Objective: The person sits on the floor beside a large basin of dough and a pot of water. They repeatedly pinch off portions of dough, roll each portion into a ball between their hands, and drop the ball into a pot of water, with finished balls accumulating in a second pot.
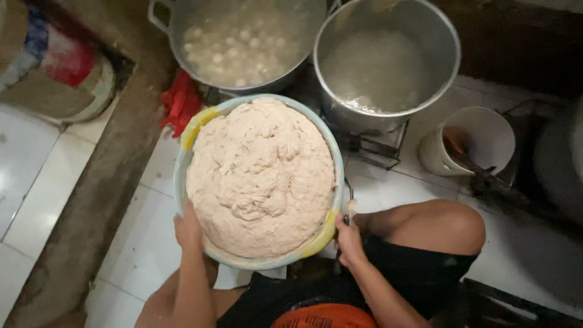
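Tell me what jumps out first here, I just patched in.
A big basin heaped with pale dough fills the middle, the left hand and right hand gripping its near rim. Beyond it stand two metal pots: the left pot holds floating white balls, the right pot cloudy liquid.

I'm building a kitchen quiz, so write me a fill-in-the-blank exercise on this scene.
1. The light blue basin is heaped with pale ____.
2. The left hand grips the basin's ____ rim.
3. Beyond the basin stand ____ large metal pots, one with white balls in liquid, the other with cloudy liquid.
4. The white bucket stands on the person's ____ side.

Missing words: dough; left; two; right
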A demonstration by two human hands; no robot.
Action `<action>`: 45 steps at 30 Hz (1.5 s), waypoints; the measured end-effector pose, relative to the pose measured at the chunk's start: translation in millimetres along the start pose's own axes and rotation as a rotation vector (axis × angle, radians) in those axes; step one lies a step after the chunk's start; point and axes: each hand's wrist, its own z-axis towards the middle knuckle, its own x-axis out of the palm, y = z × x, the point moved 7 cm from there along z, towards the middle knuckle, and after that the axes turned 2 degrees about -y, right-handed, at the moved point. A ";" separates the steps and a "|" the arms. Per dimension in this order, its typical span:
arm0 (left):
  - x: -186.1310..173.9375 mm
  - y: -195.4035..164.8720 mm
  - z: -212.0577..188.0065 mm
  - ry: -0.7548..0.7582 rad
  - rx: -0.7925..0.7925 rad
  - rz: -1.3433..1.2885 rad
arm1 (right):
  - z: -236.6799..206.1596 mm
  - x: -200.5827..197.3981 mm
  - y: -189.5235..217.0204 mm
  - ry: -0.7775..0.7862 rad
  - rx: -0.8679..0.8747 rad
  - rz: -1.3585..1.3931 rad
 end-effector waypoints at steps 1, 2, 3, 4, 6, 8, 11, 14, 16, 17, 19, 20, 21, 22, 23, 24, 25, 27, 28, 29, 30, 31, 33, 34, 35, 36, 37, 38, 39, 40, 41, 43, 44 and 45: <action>3.6 -0.2 -5.5 0.006 -0.003 -0.005 | 1.9 -4.3 9.8 -0.020 -0.026 0.021; 8.8 0.9 -10.6 0.024 -0.014 -0.005 | 3.2 -8.7 17.5 -0.037 -0.049 0.037; 14.3 2.9 -16.2 0.041 -0.029 -0.003 | 4.3 -14.2 24.1 -0.062 -0.071 0.013; 20.0 4.2 -21.1 0.057 -0.044 -0.004 | 6.3 -20.2 31.5 -0.086 -0.096 -0.013; 30.1 6.2 -31.3 0.088 -0.082 -0.148 | 10.1 -27.6 46.2 -0.111 -0.121 -0.074; 30.9 7.4 -34.7 0.081 -0.088 -0.196 | 11.5 -37.7 48.5 -0.120 -0.110 -0.143; 25.4 -4.8 -33.4 0.012 0.041 -0.132 | -16.4 -49.1 109.8 -0.247 -0.774 -0.428; 25.4 -25.4 -38.1 -0.003 0.296 -0.046 | -44.5 -47.4 166.0 -0.185 -0.833 -0.914; 29.1 -40.3 -44.0 0.056 0.430 0.034 | -86.6 -37.6 202.2 -0.144 -0.850 -1.225; 30.5 -48.6 -47.7 0.094 0.486 0.066 | -110.5 -35.0 217.5 -0.152 -0.784 -1.391; 33.4 -67.4 -58.7 0.171 0.595 0.124 | -172.1 -16.6 243.4 -0.104 -0.865 -1.745; 32.3 -75.9 -63.4 0.195 0.624 0.134 | -204.9 -5.7 252.1 -0.058 -0.944 -1.804; 31.2 -84.9 -67.8 0.219 0.654 0.144 | -236.1 3.2 258.2 -0.010 -1.027 -1.860; 31.9 -94.4 -71.8 0.241 0.682 0.152 | -259.4 14.9 262.2 -0.017 -1.123 -1.943; 33.4 -101.3 -75.1 0.258 0.684 0.151 | -277.3 25.9 263.2 -0.017 -1.220 -2.026; 34.6 -106.7 -77.1 0.274 0.683 0.153 | -288.7 34.1 262.5 0.012 -1.271 -2.101; 36.1 -113.4 -76.8 0.287 0.688 0.153 | -296.8 41.3 261.7 0.036 -1.327 -2.171; 42.6 -117.6 -74.6 0.351 0.638 0.172 | -311.3 60.5 260.2 -0.026 -1.582 -2.233; 47.4 -117.0 -74.2 0.387 0.615 0.179 | -320.3 70.4 257.6 -0.116 -1.771 -2.209; 49.3 -120.1 -75.0 0.370 0.644 0.172 | -323.8 76.2 255.2 -0.128 -1.859 -2.233; 52.3 -121.9 -76.6 0.360 0.674 0.167 | -327.2 81.6 252.0 -0.145 -1.949 -2.254; 53.7 -121.2 -78.0 0.357 0.697 0.173 | -325.8 84.2 247.7 -0.052 -1.928 -2.333; 55.7 -126.5 -83.7 0.313 0.822 0.146 | -322.0 92.5 240.3 0.069 -1.854 -2.357; 55.8 -130.6 -87.4 0.281 0.899 0.126 | -318.0 99.1 237.7 0.077 -1.792 -2.301; 58.9 -128.3 -86.0 0.308 0.870 0.125 | -314.0 104.2 235.2 0.081 -1.715 -2.240; 62.1 -126.0 -85.4 0.340 0.842 0.132 | -309.8 108.8 232.8 0.083 -1.669 -2.174; 64.9 -123.1 -83.6 0.363 0.806 0.138 | -302.4 114.4 230.8 0.095 -1.633 -2.106; 65.4 -123.3 -83.5 0.362 0.820 0.134 | -294.9 119.1 229.3 0.116 -1.598 -2.038; 67.3 -122.9 -83.5 0.363 0.830 0.134 | -279.3 122.4 224.3 0.200 -1.487 -2.056; 69.0 -122.6 -82.6 0.363 0.840 0.136 | -260.2 126.9 221.8 0.284 -1.376 -2.068; 71.8 -123.0 -81.6 0.354 0.856 0.147 | -241.5 130.9 222.6 0.325 -1.303 -2.055; 79.8 -125.8 -77.2 0.334 0.889 0.165 | -202.3 140.0 225.3 0.372 -1.191 -2.008; 84.1 -128.6 -72.1 0.312 0.886 0.154 | -180.4 145.8 227.9 0.383 -1.147 -1.980; 88.4 -131.8 -66.3 0.289 0.880 0.142 | -158.1 151.3 229.0 0.434 -1.136 -2.010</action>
